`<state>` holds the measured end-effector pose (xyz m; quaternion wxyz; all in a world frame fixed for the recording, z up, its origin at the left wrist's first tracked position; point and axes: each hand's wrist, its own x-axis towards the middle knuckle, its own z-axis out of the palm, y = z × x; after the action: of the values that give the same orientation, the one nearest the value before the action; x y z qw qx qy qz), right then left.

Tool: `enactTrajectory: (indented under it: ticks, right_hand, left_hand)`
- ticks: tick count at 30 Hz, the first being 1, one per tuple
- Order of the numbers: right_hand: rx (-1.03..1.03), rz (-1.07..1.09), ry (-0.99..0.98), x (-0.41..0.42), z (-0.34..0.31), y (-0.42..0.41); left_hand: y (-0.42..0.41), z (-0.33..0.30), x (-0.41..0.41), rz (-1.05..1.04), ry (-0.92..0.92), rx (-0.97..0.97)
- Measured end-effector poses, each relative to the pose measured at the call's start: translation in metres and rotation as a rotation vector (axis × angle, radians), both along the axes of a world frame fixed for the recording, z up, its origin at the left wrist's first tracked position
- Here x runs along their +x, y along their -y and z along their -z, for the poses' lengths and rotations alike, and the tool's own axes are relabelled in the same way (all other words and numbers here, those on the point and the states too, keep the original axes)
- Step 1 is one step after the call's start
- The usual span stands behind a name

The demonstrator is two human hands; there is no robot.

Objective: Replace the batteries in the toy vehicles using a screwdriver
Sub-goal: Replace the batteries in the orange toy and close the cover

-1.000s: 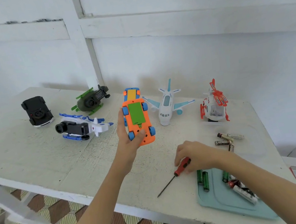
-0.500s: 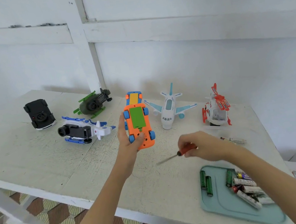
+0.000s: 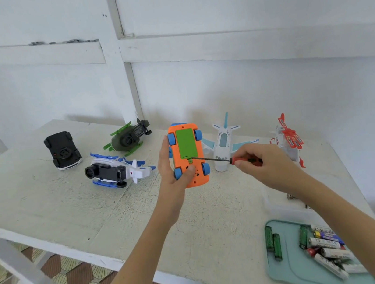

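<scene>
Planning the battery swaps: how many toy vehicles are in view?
6: black car, green helicopter, blue-white helicopter at left; orange car in left hand; white plane, red-white helicopter at right.

White-painted plank wall (image 3: 245,78) with vertical post (image 3: 122,73); worn white table (image 3: 43,201) with chipped paint; patterned brown-and-cream tiled floor (image 3: 63,279) below; soft daylight.

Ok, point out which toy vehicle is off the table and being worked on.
The orange car with blue wheels and a green battery cover: the left hand holds it belly-up, and the right hand sets the screwdriver tip at its cover. The other toys lie untouched on the table.
</scene>
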<state>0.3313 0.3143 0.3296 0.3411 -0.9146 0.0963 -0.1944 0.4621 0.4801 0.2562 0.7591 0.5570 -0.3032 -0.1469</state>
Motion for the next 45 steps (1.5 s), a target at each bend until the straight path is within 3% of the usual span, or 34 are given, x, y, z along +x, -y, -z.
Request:
enactTrajectory:
  ticks: [19, 32, 40, 45]
  right_hand:
    - [0.024, 0.020, 0.002, 0.001, 0.002, 0.005]
    - [0.056, 0.020, 0.026, 0.001, 0.000, 0.008]
    - [-0.049, 0.038, 0.017, -0.002, -0.002, 0.010]
    - [-0.258, 0.070, 0.022, -0.007, -0.007, 0.006]
  left_hand:
    - [0.004, -0.005, 0.000, -0.017, 0.032, -0.028]
    - [0.007, -0.001, 0.005, -0.089, 0.096, 0.089]
    - [0.008, -0.005, -0.001, -0.138, 0.131, 0.135]
    - [0.008, -0.005, -0.005, -0.160, 0.141, 0.177]
